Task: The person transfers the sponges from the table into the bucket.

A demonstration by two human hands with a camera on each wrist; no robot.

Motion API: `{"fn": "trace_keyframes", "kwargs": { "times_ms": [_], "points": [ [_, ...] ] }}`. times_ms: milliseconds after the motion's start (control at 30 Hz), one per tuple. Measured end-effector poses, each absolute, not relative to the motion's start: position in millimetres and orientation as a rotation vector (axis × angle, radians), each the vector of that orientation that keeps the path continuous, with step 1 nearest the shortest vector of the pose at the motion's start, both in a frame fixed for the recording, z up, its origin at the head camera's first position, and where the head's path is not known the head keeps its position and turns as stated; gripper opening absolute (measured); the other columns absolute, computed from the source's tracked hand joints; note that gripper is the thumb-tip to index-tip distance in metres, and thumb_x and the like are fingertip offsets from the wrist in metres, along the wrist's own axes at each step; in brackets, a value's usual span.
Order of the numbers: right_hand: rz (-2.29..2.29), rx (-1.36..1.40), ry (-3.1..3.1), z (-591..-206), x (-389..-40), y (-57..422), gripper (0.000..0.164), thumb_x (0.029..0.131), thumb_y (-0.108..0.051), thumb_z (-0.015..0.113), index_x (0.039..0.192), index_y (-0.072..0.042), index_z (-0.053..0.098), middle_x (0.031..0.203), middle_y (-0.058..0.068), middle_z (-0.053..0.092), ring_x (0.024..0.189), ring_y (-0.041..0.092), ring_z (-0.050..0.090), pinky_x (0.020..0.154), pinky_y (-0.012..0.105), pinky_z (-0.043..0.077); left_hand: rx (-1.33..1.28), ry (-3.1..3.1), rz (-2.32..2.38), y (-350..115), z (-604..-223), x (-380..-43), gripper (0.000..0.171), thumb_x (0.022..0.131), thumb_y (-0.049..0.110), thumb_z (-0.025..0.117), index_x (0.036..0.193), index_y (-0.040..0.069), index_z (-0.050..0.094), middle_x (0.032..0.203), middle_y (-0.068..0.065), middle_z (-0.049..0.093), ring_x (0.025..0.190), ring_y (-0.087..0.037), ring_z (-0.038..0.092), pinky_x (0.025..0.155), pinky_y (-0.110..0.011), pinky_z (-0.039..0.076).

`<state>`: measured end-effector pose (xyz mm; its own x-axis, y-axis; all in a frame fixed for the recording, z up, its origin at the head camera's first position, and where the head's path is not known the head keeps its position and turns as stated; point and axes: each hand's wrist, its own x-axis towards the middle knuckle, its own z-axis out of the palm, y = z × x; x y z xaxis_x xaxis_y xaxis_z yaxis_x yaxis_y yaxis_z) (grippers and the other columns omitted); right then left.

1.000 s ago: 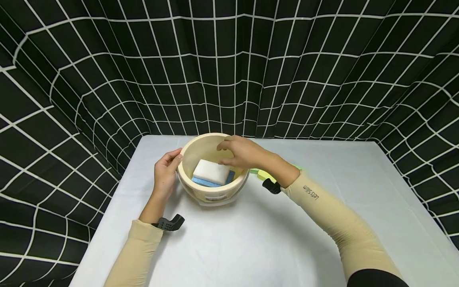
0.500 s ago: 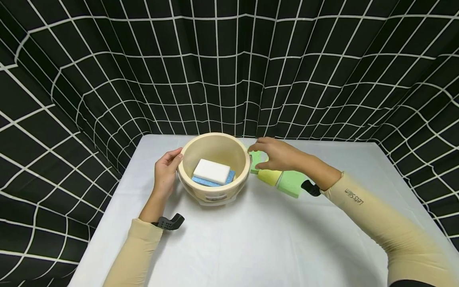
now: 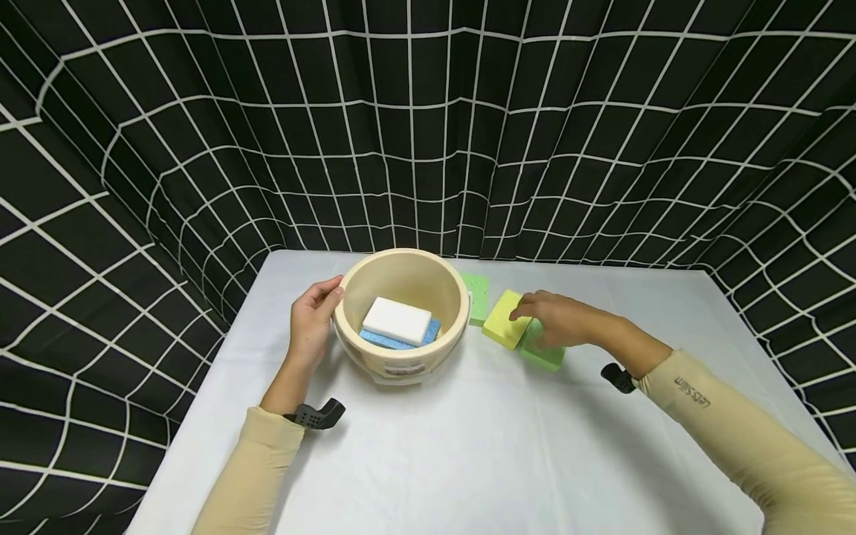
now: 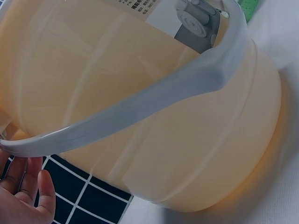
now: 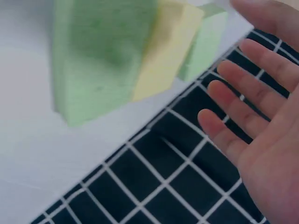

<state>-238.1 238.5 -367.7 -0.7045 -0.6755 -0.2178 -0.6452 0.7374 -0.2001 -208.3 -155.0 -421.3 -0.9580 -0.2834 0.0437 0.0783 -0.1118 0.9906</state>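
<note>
A cream bucket (image 3: 346,327) stands on the table, its grey handle (image 4: 140,105) hanging down its side in the left wrist view. My left hand (image 3: 311,316) holds the bucket's rim at its left side, thumb towards the top. Inside the bucket a white sponge (image 3: 397,320) lies on a blue sponge (image 3: 383,341). My right hand (image 3: 562,319) hovers over a green sponge (image 3: 542,355), partly covering it; the right wrist view shows its fingers (image 5: 252,93) extended, nothing held. A yellow sponge (image 3: 503,325) lies against that green one, near the right fingertips.
Another green sponge (image 3: 478,296) lies between the bucket and the yellow sponge, close to the bucket's right side. A white cloth covers the table (image 3: 455,453). Black curtain with a white grid (image 3: 428,148) stands behind and along both sides.
My right hand has come out of the bucket and moved right, over the green and yellow sponges on the table. My left hand stays at the rim.
</note>
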Motion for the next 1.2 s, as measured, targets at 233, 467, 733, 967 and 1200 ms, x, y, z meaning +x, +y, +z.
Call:
{"fn": "trace_keyframes", "kwargs": {
  "times_ms": [233, 467, 733, 967, 1200],
  "points": [
    [-0.101, -0.94, 2.598, -382.9, -235.5, 257.4, 0.065, 0.068, 0.005, 0.076, 0.129, -0.009, 0.061, 0.125, 0.014, 0.059, 0.111, 0.032, 0.054, 0.084, 0.043, 0.055, 0.22, -1.906, -2.171, -153.8, -421.1, -207.4, 0.031, 0.095, 0.003, 0.057, 0.124, -0.008, 0.058, 0.134, -0.022, 0.057, 0.099, 0.0, 0.063, 0.089, -0.013, 0.055],
    [0.008, -0.855, 2.609, -391.9, -235.6, 267.0, 0.064, 0.07, 0.003, 0.076, 0.13, -0.016, 0.062, 0.127, 0.014, 0.059, 0.11, 0.031, 0.053, 0.082, 0.043, 0.055, 0.195, -1.914, -2.162, -153.9, -420.7, -208.1, 0.031, 0.095, 0.003, 0.057, 0.125, -0.009, 0.058, 0.134, -0.022, 0.057, 0.1, -0.001, 0.063, 0.09, -0.013, 0.055],
    [0.208, -1.028, 2.72, -414.8, -232.0, 273.7, 0.063, 0.076, 0.005, 0.07, 0.133, -0.021, 0.059, 0.125, 0.013, 0.059, 0.105, 0.032, 0.056, 0.077, 0.045, 0.056, 0.199, -1.919, -2.152, -154.9, -420.1, -207.1, 0.032, 0.095, 0.003, 0.057, 0.125, -0.009, 0.058, 0.134, -0.021, 0.057, 0.101, 0.0, 0.062, 0.091, -0.013, 0.055],
    [0.364, -1.092, 2.799, -424.2, -231.7, 278.3, 0.06, 0.078, 0.001, 0.073, 0.132, -0.018, 0.057, 0.118, 0.012, 0.059, 0.101, 0.03, 0.056, 0.075, 0.042, 0.054, 0.198, -1.916, -2.149, -154.9, -418.9, -207.9, 0.032, 0.095, 0.004, 0.057, 0.125, -0.009, 0.058, 0.134, -0.021, 0.057, 0.103, -0.001, 0.062, 0.092, -0.012, 0.054],
    [0.177, -0.883, 2.795, -422.8, -233.7, 285.4, 0.063, 0.07, -0.019, 0.085, 0.127, -0.009, 0.06, 0.127, 0.016, 0.057, 0.116, 0.036, 0.053, 0.092, 0.054, 0.052, 0.209, -1.934, -2.15, -154.5, -421.1, -207.0, 0.032, 0.096, 0.005, 0.057, 0.125, -0.008, 0.058, 0.134, -0.021, 0.057, 0.102, -0.001, 0.062, 0.091, -0.011, 0.054]
  ]
}}
